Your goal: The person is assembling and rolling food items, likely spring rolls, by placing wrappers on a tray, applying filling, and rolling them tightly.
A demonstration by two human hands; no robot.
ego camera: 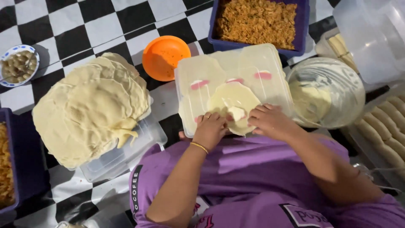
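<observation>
A thin pale round wrapper [233, 101] lies on an upturned translucent plastic lid [270, 59] in front of me. My left hand [211, 128], with a ring and a gold bracelet, pinches the wrapper's near edge on the left. My right hand [270, 121] grips the near edge on the right. Between my fingers a small folded white lump [237, 113] shows in the wrapper. Whatever is inside the fold is hidden.
A tall pile of wrappers [90, 109] sits on a clear box at the left. Around it are an orange bowl [165, 57], a blue tub of shredded brown filling [257, 19], a clear bowl of pale paste [327, 93], finished rolls [386, 126] on the right and a small bowl of brown balls [17, 65].
</observation>
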